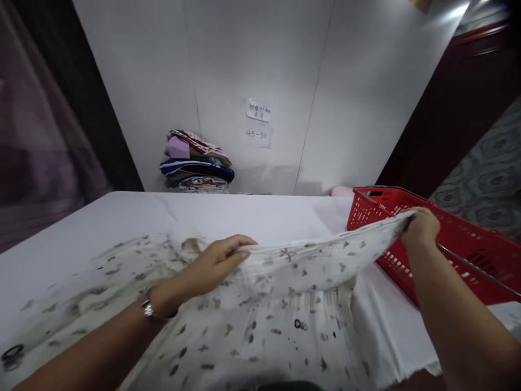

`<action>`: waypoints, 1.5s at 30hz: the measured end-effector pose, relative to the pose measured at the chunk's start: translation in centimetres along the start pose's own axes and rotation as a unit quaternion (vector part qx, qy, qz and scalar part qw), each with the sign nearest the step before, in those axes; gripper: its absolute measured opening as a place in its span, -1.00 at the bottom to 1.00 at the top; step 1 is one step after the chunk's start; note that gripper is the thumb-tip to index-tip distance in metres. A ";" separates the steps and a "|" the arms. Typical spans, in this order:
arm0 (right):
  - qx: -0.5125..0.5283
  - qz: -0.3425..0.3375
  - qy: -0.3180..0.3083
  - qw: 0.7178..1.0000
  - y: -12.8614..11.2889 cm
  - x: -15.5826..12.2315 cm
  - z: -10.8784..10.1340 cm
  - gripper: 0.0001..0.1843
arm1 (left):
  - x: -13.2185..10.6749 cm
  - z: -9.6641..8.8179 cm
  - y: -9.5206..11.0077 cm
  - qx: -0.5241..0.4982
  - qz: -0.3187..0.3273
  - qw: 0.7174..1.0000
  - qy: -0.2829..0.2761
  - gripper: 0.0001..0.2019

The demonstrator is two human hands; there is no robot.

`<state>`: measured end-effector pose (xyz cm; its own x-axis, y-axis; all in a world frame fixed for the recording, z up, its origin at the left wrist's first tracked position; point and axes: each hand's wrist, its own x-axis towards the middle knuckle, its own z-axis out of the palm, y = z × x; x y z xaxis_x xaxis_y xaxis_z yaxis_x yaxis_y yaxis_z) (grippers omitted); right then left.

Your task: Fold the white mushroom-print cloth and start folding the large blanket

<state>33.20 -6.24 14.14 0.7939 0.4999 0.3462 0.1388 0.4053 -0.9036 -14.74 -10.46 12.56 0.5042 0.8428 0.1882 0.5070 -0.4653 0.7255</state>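
Observation:
A thin white cloth (pixel 260 326) printed with small grey, green and brown figures lies rumpled over the front of the table. Its upper layer is lifted into a folded edge that runs between my hands. My left hand (pixel 217 260), with a bracelet at the wrist, pinches this edge near the middle between thumb and fingers. At the right, my right hand (pixel 423 228) is closed around the end of the edge and holds it higher, in front of a red basket (pixel 459 222). The cloth's left part trails loosely across the table.
The white-covered table (pixel 285 214) reaches back to a pale wall (pixel 260 49) with two paper notes (pixel 259 122). A stack of folded fabrics (pixel 197 165) stands at the back left. A pink item (pixel 342 191) shows behind the basket. Dark curtains (pixel 49 136) hang at left.

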 end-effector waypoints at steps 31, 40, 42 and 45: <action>-0.236 0.177 -0.671 0.681 -1.0 -18.6 0.5 -0.66 | 1.1 6.2 -10.0 0.095 0.041 0.994 -0.021 -0.79; -0.261 0.142 -0.678 0.672 -0.3 -19.9 -1.5 -0.63 | 0.9 6.0 -9.1 0.057 -0.012 0.992 -0.114 -0.69; -0.272 0.129 -0.684 0.664 -0.4 -20.3 -1.6 -0.59 | 1.6 6.3 -8.8 0.098 -0.098 0.987 -0.087 -0.66; -0.283 0.109 -0.695 0.652 -0.6 -20.9 -1.7 -0.55 | 2.9 7.4 -8.9 0.200 -0.196 0.957 -0.076 -0.65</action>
<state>17.55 -18.19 7.03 -0.4180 0.8682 -0.2675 0.6202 0.0575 -0.7824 -12.60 -5.85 1.79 0.3016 0.9385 -0.1678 0.8895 -0.2137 0.4039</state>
